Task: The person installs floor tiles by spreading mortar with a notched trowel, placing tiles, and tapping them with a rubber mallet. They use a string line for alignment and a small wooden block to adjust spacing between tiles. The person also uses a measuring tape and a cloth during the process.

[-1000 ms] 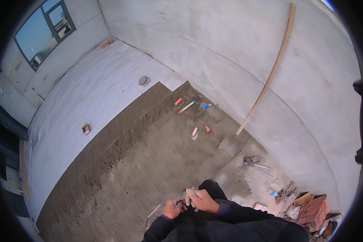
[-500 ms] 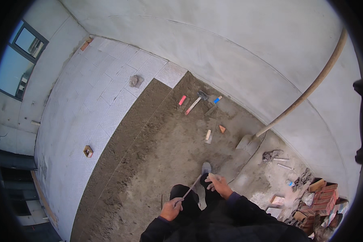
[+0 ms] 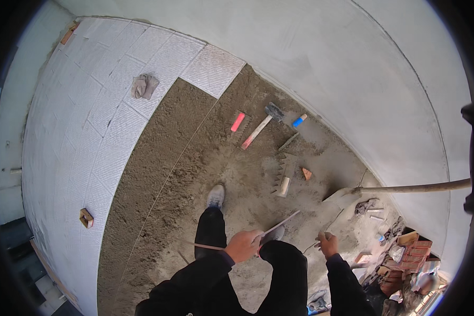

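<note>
My left hand (image 3: 243, 245) is closed on a thin pale strip (image 3: 280, 222); a pinkish length extends leftward from behind that hand, over my leg. My right hand (image 3: 327, 243) is to the right of my knee, fingers bent and apart, holding nothing visible. Ahead on grey mortar (image 3: 160, 152) lie a red-handled notched tool (image 3: 237, 122), a mallet (image 3: 260, 129), a blue-handled tool (image 3: 299, 120), a notched trowel (image 3: 279, 181) and a brick fragment (image 3: 306, 173). My shoe (image 3: 216, 196) is on the mortar.
Pale textured tiles (image 3: 110, 63) cover the left floor, holding a crumpled cloth (image 3: 145, 85) and small box (image 3: 86, 217). A long-handled shovel (image 3: 416, 187) leans by the right wall (image 3: 384, 105). Red bricks (image 3: 413, 255) and rubble pile at lower right. A string crosses the mortar.
My view has tipped down and my foot has stepped forward. My hands have moved apart, the left moving rightward with the strip, the right out beside my knee.
</note>
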The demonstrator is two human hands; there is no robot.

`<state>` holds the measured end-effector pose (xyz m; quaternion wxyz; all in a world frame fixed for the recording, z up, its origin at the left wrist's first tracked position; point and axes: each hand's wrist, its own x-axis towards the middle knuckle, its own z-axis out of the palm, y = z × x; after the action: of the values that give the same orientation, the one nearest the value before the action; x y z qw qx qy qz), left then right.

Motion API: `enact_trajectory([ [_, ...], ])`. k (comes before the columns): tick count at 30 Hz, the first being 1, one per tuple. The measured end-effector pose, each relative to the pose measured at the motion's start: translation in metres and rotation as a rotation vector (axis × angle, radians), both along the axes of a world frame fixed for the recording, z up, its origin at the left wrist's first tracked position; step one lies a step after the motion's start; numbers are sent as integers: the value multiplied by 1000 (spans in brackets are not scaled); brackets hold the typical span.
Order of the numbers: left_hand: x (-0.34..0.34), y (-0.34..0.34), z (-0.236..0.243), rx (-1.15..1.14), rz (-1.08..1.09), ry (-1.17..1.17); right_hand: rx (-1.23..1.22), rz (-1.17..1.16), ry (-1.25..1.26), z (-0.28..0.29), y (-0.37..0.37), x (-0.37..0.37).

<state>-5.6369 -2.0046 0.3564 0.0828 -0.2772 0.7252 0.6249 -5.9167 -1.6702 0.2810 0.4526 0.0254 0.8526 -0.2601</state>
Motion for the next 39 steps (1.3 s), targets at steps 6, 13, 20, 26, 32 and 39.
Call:
enact_trajectory([
  [6,-42,-60,-216,434,-79,-83,65,539,488,-262,-109,-16],
  [13,-33,-54,-352,876,-137,-416,254,590,551,-376,-181,-28],
  [20,-9,-66,-410,837,-303,-665,-288,32,209,-416,-179,-50],
  [26,-81,-82,-403,604,-483,-611,-454,-130,247,-314,-137,-47],
  [32,-156,-44,-383,452,-564,-435,-971,-605,148,-228,-23,14],
  [39,-218,56,-390,254,-594,-383,-1060,-952,567,-257,66,55],
])
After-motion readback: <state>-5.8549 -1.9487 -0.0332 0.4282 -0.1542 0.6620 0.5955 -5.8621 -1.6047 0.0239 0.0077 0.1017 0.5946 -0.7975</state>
